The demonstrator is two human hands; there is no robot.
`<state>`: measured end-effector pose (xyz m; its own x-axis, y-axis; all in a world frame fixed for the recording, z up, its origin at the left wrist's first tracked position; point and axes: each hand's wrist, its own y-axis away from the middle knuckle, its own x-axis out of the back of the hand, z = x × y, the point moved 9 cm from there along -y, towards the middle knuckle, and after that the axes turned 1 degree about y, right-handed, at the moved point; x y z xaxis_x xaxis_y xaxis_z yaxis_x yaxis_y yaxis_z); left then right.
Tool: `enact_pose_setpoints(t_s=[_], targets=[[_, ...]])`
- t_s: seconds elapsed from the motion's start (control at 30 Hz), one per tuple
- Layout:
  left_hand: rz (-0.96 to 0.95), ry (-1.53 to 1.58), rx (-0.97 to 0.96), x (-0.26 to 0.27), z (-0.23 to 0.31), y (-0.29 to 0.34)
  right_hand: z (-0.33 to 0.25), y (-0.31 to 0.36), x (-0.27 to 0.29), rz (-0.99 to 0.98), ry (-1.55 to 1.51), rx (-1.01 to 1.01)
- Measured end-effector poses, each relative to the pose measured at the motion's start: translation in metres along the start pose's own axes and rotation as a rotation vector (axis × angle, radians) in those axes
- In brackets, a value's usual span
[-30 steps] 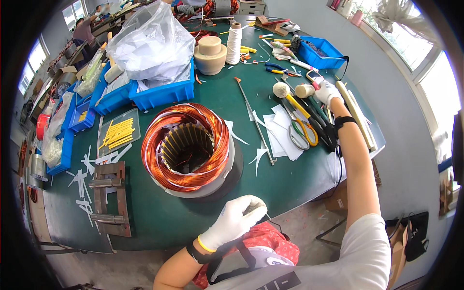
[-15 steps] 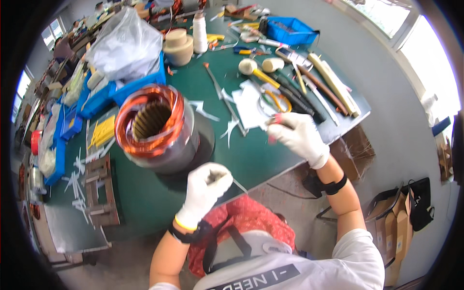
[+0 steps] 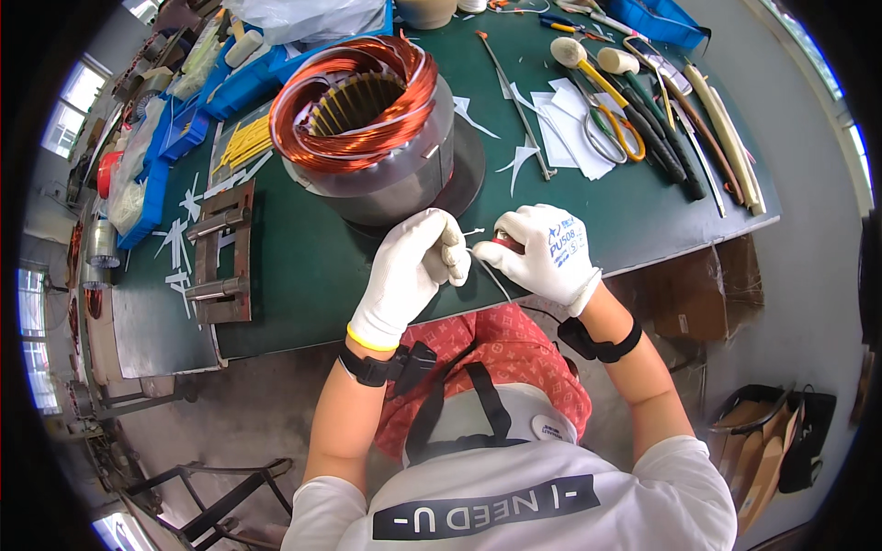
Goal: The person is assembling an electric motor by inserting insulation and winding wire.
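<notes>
Close to the table's front edge, my gloved left hand (image 3: pixel 418 268) is closed, fingers curled, with a thin white cord (image 3: pixel 496 281) at its fingertips. Just to its right, my gloved right hand (image 3: pixel 544 255) pinches a small red object (image 3: pixel 507 242), mostly hidden by the fingers; its kind does not show. The cord's end trails down between the hands over the table edge. Behind my left hand stands a motor stator (image 3: pixel 404 188), a metal cylinder topped by a ring of copper windings (image 3: pixel 299 124). It rests on a dark round base (image 3: pixel 470 170).
On the green table (image 3: pixel 303 275), a metal fixture (image 3: pixel 220 257) lies left among white strips (image 3: pixel 175 243). Yellow strips (image 3: pixel 243 142) and blue bins (image 3: pixel 243 83) are behind. Right are white sheets (image 3: pixel 560 138), orange-handled scissors (image 3: pixel 627 138), a mallet (image 3: pixel 570 53) and several rods (image 3: pixel 726 138).
My right hand has come left and down with the red object, close beside my left hand. The view has shifted, so the table sits higher in the picture.
</notes>
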<state>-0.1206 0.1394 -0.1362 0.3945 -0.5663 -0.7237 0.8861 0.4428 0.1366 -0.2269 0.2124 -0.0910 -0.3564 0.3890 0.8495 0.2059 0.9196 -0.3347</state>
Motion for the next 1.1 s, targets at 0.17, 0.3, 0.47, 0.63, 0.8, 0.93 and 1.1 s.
enact_pose_setpoints(t_s=[0.17, 0.3, 0.47, 0.63, 0.8, 0.93, 1.1], targets=[[0.030, -0.188, -0.013, -0.0072, -0.0022, 0.0003, 0.0022, 0.0000, 0.0034, 0.060, -0.009, -0.026], [0.136, -0.435, -0.017, -0.0044, -0.0015, 0.0000, -0.0006, 0.0006, 0.0037, 0.075, -0.016, 0.016], [0.120, -0.477, 0.010, -0.0071, -0.0017, -0.0027, 0.0002, 0.0008, 0.0022, 0.060, -0.028, 0.009], [0.123, -0.494, 0.015, -0.0066, -0.0016, -0.0031, 0.0002, 0.0010, 0.0002, 0.033, -0.022, 0.006], [0.118, -0.504, -0.003, -0.0076, -0.0010, -0.0028, 0.0002, 0.0011, -0.0009, 0.027, -0.024, 0.010], [0.118, -0.489, 0.005, -0.0066, -0.0016, -0.0026, 0.0008, 0.0010, -0.0010, 0.041, -0.033, 0.006], [0.101, -0.438, -0.023, -0.0066, -0.0004, -0.0023, 0.0082, 0.0051, 0.0031, 0.094, 0.002, -0.078]])
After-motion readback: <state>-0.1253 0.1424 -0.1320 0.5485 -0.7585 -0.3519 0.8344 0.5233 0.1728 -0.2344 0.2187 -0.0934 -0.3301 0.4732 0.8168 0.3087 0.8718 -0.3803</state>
